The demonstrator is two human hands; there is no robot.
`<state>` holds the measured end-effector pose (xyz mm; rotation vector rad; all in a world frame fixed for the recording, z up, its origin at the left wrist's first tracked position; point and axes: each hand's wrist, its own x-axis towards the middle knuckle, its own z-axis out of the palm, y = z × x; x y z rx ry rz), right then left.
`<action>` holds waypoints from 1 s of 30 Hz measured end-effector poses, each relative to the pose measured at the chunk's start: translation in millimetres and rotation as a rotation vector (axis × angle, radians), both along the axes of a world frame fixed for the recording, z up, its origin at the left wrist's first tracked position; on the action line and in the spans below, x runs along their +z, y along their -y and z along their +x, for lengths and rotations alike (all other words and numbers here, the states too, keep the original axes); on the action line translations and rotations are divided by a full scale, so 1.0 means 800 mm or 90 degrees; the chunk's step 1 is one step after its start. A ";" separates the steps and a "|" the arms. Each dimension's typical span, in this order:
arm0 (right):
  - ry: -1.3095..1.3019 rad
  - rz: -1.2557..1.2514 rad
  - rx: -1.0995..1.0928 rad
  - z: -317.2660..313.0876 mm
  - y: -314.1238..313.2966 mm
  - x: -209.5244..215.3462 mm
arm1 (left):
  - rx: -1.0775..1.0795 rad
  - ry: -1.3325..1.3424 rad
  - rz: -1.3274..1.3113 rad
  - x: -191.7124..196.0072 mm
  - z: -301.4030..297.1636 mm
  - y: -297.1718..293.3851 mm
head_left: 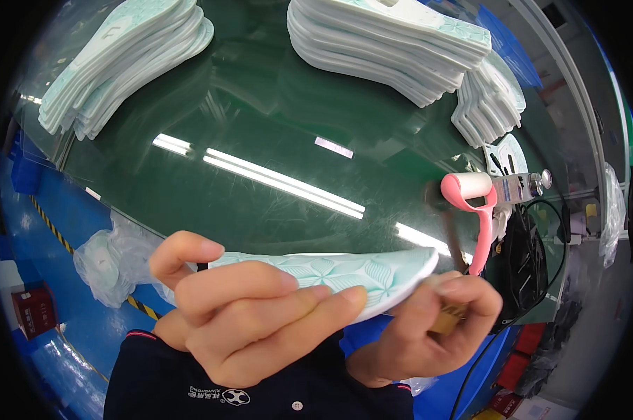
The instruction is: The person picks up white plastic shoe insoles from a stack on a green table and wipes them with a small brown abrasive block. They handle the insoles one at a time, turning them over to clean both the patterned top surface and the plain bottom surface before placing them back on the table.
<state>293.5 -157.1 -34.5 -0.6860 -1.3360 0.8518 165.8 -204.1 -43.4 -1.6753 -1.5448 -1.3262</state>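
Note:
My left hand (250, 318) grips a curved white plastic panel (372, 276) with a pale green leaf pattern, held above the near edge of the table. Its fingers lie across the patterned face, and the thumb is at the left end. At the panel's right tip is my right hand (435, 325), with thumb and forefinger curled together. A small brownish-gold patch (448, 318) shows inside those fingers; what it is I cannot make out. Whether the right fingertips touch the panel's rim is blurred.
Stacks of similar panels stand far left (131, 63), far centre (393, 49) and far right (491, 101) on the green table (274, 133). On the right are a pink-handled lint roller (481, 217), a clear metal-topped bottle (523, 187) and a black bag (523, 266). Plastic-wrapped pieces (110, 262) lie lower left.

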 end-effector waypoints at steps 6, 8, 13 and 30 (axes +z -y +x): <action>-0.115 0.110 0.115 0.005 0.009 0.007 | 0.020 0.039 0.069 0.006 0.006 -0.006; -0.136 0.082 0.116 0.005 0.013 0.004 | 0.039 0.063 0.105 0.004 0.014 -0.013; -0.145 0.052 0.183 0.014 0.011 0.001 | 0.071 0.084 0.120 0.005 0.017 -0.013; 0.046 0.069 0.113 0.003 0.004 0.006 | 0.051 -0.027 0.108 -0.003 0.008 -0.009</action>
